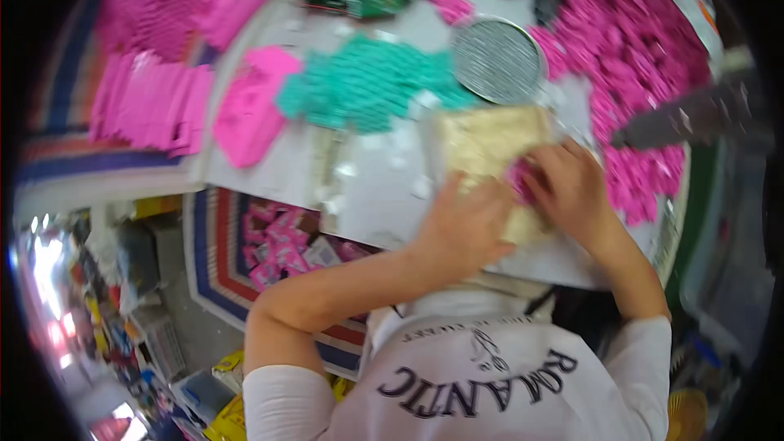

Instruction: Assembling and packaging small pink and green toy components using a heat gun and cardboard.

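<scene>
Table (384, 196) room in front of me was tight: a bare white patch lay just left of the tan pad (490, 126), and the near edge ran close to my body. The pad sat near that edge, under both my hands. A dark grey bar (686, 118) jutted in from the right, and a pink heap (629, 57) crowded that side. Beyond the pad, a teal pile (367, 86) and a round tin (498, 57) took up the middle.

Dark lettering curved across my white shirt (490, 359); the marks on the pink block (255, 106) were too blurred to read.

My right hand (572, 192) pinched a small pink piece (520, 180) over the rectangular pad. My left hand (465, 224) lay across the pad's left part, fingers bent; I could not tell whether it gripped anything. The teal pile was wavy and ridged, the tin silvery, the heap all small shiny pieces. Flat pink strips (151, 106) lay side by side at far left.
</scene>
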Demonstrator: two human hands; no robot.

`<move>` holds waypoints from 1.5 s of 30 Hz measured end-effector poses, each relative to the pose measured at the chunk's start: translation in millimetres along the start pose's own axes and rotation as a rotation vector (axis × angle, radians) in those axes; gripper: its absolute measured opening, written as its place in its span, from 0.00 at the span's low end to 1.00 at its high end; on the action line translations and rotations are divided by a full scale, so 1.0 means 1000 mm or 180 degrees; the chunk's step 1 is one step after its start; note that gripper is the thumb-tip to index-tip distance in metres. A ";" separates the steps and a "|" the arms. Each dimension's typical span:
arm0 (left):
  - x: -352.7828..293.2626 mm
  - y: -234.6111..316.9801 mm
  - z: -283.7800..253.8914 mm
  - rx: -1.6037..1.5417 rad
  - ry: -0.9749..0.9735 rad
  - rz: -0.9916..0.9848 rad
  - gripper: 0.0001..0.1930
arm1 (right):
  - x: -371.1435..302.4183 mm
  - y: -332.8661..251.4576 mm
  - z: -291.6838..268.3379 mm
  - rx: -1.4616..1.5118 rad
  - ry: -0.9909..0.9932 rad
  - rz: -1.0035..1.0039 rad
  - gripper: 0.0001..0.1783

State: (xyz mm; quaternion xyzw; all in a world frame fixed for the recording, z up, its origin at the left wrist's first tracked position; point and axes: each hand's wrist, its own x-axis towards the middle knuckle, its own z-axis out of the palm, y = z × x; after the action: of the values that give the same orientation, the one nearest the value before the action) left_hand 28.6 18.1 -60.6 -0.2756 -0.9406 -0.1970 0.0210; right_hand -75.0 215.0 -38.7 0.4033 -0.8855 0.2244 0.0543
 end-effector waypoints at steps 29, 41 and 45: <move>-0.043 -0.130 -0.184 0.1670 0.2417 -0.0975 0.19 | -0.013 -0.035 -0.007 0.1949 0.0800 0.0116 0.25; 0.000 0.031 -0.054 -0.4289 0.0650 -0.1528 0.55 | -0.071 -0.017 -0.089 0.3442 -0.0877 0.0269 0.25; 0.008 0.035 -0.067 -0.3970 0.1200 -0.1710 0.53 | -0.091 0.113 -0.161 0.3550 -0.2024 0.0837 0.28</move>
State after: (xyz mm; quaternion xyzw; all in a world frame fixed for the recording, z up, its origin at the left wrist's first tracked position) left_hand 35.2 23.4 14.8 0.0444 -0.6681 -0.7422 -0.0275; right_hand -111.5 413.4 39.6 0.3061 -0.6511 0.5245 -0.4553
